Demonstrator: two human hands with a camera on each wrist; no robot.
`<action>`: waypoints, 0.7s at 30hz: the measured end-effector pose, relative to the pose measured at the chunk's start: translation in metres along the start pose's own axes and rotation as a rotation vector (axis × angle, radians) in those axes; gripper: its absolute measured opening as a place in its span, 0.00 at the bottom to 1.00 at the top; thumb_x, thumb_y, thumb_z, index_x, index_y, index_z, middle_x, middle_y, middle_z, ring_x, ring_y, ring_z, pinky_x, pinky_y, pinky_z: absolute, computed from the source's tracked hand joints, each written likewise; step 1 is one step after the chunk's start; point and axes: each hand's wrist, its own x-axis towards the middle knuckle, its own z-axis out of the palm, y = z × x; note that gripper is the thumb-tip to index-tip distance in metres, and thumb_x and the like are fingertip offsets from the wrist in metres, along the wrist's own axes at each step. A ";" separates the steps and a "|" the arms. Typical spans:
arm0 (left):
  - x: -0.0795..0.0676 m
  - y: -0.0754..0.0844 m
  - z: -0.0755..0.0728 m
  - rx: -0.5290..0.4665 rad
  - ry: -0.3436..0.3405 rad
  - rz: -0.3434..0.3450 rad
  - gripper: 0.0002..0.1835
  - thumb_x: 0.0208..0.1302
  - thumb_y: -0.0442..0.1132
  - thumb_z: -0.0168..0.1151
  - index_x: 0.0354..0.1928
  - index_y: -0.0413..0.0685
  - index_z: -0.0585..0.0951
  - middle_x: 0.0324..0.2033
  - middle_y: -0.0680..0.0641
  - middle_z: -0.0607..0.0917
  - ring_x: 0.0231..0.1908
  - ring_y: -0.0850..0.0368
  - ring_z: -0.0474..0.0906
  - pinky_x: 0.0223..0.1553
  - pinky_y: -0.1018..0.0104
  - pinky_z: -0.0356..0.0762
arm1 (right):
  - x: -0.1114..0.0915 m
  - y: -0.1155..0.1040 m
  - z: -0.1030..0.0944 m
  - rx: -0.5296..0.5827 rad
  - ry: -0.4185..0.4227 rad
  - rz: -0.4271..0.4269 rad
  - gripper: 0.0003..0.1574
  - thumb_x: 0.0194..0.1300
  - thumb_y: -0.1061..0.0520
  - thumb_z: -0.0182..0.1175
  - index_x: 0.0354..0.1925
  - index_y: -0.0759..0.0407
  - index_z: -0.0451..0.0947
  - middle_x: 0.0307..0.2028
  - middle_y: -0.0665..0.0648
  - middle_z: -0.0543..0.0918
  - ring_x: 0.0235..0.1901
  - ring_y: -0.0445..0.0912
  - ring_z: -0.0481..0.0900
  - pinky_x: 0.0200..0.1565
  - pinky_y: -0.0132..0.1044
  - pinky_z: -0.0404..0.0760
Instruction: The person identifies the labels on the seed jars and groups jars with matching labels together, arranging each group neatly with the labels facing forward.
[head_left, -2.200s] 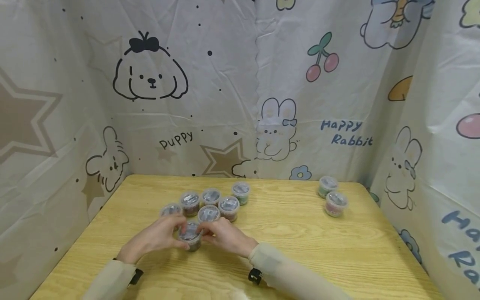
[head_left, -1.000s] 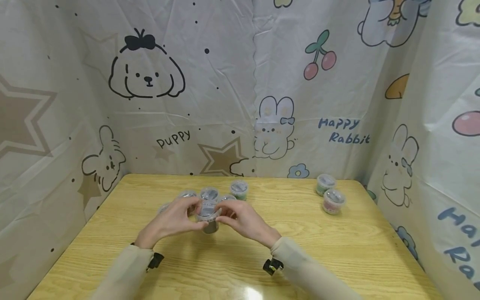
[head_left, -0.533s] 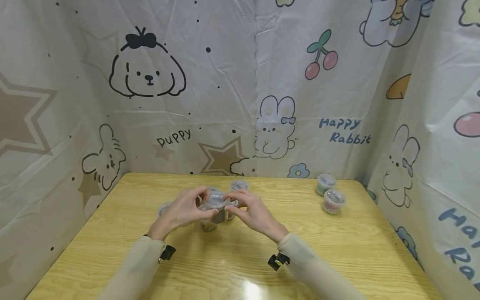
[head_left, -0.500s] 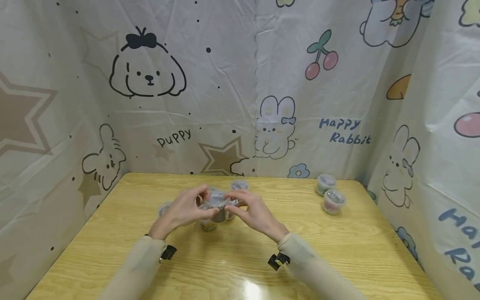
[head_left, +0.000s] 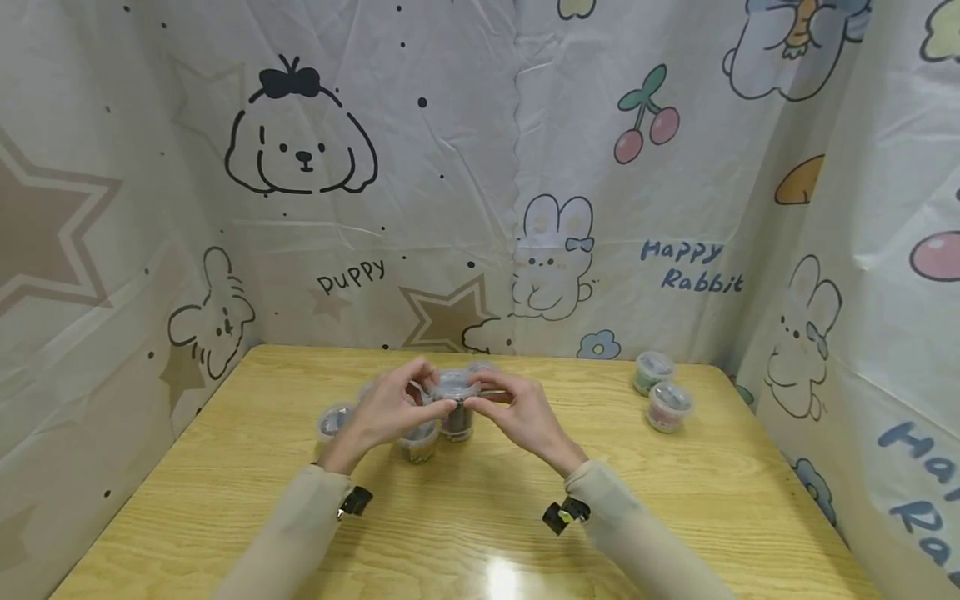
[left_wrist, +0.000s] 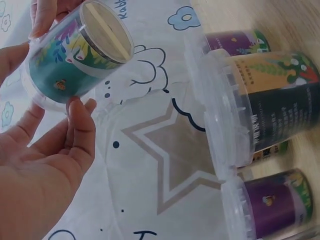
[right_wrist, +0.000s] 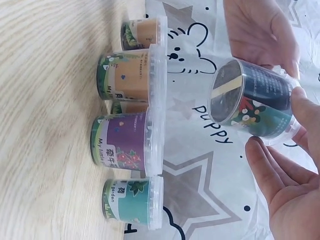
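Both hands hold a lidded clear plastic cup with a teal label off the table, above the cluster of cups. My left hand grips it on the left, thumb and fingers at the lid rim. On the right, my right hand pinches the same rim. Through the cup's base a dark filling and a pale flat stick show. Behind and under the hands stand similar lidded cups: a purple one, an orange one and a teal one. The hands partly hide them in the head view.
Two more lidded cups, one greenish and one pinkish, stand together at the back right of the wooden table. Printed curtains enclose the back and sides. One cup sits left of the left hand.
The hands have lifted the cup from the front of the cluster and carried it up and to the right. The two cups at the back right stay put.
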 end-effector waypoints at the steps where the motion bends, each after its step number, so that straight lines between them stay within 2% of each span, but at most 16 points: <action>1: 0.000 0.000 0.000 -0.017 -0.004 0.009 0.16 0.57 0.46 0.73 0.42 0.50 0.78 0.33 0.51 0.81 0.33 0.56 0.79 0.35 0.66 0.81 | -0.001 -0.005 -0.002 0.006 0.001 0.006 0.18 0.63 0.60 0.66 0.52 0.64 0.80 0.49 0.65 0.84 0.47 0.58 0.85 0.46 0.44 0.85; 4: 0.001 -0.002 0.001 -0.067 -0.017 0.018 0.14 0.59 0.42 0.72 0.43 0.49 0.78 0.36 0.49 0.82 0.35 0.55 0.79 0.37 0.65 0.81 | -0.003 -0.009 -0.005 0.010 -0.001 0.017 0.19 0.63 0.60 0.67 0.52 0.65 0.80 0.49 0.66 0.84 0.47 0.58 0.85 0.46 0.42 0.85; 6: 0.001 -0.004 0.002 -0.103 -0.035 0.000 0.13 0.60 0.42 0.70 0.44 0.50 0.78 0.39 0.49 0.82 0.38 0.55 0.79 0.38 0.67 0.80 | -0.004 -0.007 -0.007 0.013 0.001 0.029 0.20 0.63 0.60 0.67 0.52 0.65 0.80 0.49 0.65 0.84 0.47 0.57 0.85 0.47 0.40 0.85; 12: -0.002 -0.009 0.008 -0.236 -0.117 -0.063 0.12 0.66 0.43 0.65 0.49 0.52 0.76 0.48 0.48 0.82 0.48 0.53 0.78 0.44 0.65 0.80 | -0.005 0.022 -0.005 0.011 0.015 0.013 0.20 0.62 0.60 0.67 0.52 0.64 0.80 0.50 0.64 0.84 0.47 0.55 0.86 0.47 0.39 0.85; 16: 0.000 -0.011 0.013 -0.304 -0.136 -0.043 0.12 0.69 0.43 0.62 0.50 0.51 0.75 0.49 0.46 0.82 0.48 0.49 0.80 0.45 0.62 0.81 | -0.006 0.033 -0.006 0.024 0.044 -0.024 0.18 0.61 0.58 0.68 0.51 0.60 0.82 0.49 0.62 0.85 0.46 0.54 0.87 0.44 0.38 0.86; 21: 0.002 -0.011 0.017 -0.337 -0.110 0.001 0.11 0.68 0.41 0.62 0.48 0.48 0.75 0.51 0.43 0.81 0.51 0.48 0.79 0.53 0.55 0.79 | -0.008 0.034 -0.008 0.085 0.057 -0.024 0.19 0.61 0.54 0.69 0.50 0.57 0.82 0.49 0.61 0.85 0.44 0.53 0.87 0.43 0.34 0.85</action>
